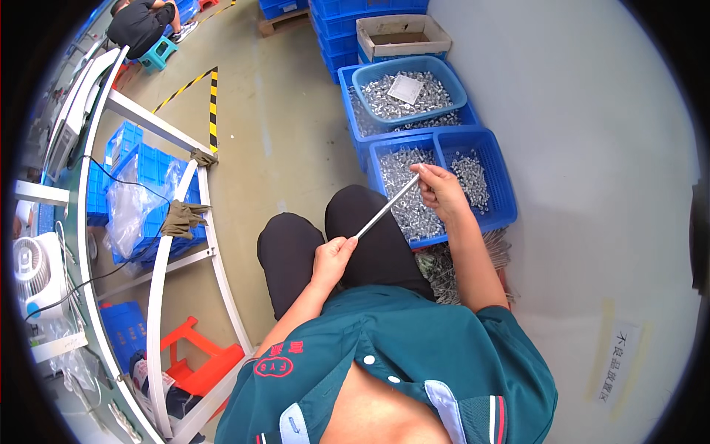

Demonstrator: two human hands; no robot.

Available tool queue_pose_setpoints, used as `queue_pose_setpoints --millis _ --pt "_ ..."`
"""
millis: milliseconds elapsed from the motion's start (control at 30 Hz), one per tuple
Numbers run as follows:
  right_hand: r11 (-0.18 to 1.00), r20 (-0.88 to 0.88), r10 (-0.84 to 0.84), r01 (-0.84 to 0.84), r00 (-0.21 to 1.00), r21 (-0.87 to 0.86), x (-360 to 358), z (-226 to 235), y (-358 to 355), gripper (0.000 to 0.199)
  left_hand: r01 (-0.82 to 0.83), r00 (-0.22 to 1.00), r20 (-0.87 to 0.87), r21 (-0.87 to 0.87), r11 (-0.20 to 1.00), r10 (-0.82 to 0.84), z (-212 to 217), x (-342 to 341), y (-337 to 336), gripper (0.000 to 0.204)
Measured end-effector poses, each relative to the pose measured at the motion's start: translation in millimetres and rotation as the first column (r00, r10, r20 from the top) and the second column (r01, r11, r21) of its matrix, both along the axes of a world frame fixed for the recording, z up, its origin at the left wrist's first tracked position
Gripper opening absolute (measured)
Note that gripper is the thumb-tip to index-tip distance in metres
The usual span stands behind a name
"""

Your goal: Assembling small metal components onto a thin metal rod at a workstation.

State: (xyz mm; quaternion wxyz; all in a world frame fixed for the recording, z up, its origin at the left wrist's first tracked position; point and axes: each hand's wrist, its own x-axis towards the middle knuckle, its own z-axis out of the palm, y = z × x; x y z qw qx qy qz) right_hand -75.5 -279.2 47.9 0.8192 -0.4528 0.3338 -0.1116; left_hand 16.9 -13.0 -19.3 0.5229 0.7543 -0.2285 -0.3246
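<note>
A grey concrete floor (296,133) carries everything. On its right side stand blue plastic crates (503,185) filled with small silver metal parts, with stacked blue crates (347,22) and a cardboard box (403,33) farther off. Yellow-black hazard tape (213,103) is stuck to the floor at far left.

Rod (386,206) ends hidden inside hands

Bright even light, soft shadows, fisheye-bent edges
</note>
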Motion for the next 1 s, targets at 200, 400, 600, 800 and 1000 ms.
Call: queue_pose_setpoints --millis 200,400,600,800,1000 --pt "0.987 0.004 0.007 -0.007 1.0 0.162 -10 -17 13 0.029 0.015 0.997 -0.07 0.037 0.999 -0.013 8 4 -3 0.04" --pt "0.951 0.009 0.174 -0.17 0.985 0.256 -27 -39 37 0.025 0.143 0.958 -0.25 -0.004 0.99 -0.139 37 12 -39 0.034" --pt "0.932 -0.005 0.228 -0.217 0.974 0.289 -26 -32 59 0.021 0.208 0.791 -0.585 -0.022 0.978 -0.181 57 2 -105 0.024" --pt "0.953 -0.104 -0.097 0.122 0.99 0.279 -39 -53 45 0.025 0.37 0.759 -0.61 0.119 0.921 -0.226 46 -16 -141 0.025" --pt "0.898 -0.054 -0.317 0.317 0.947 0.306 -31 -69 47 0.025 0.344 0.827 -0.531 0.219 0.913 -0.184 45 -28 -157 0.03"
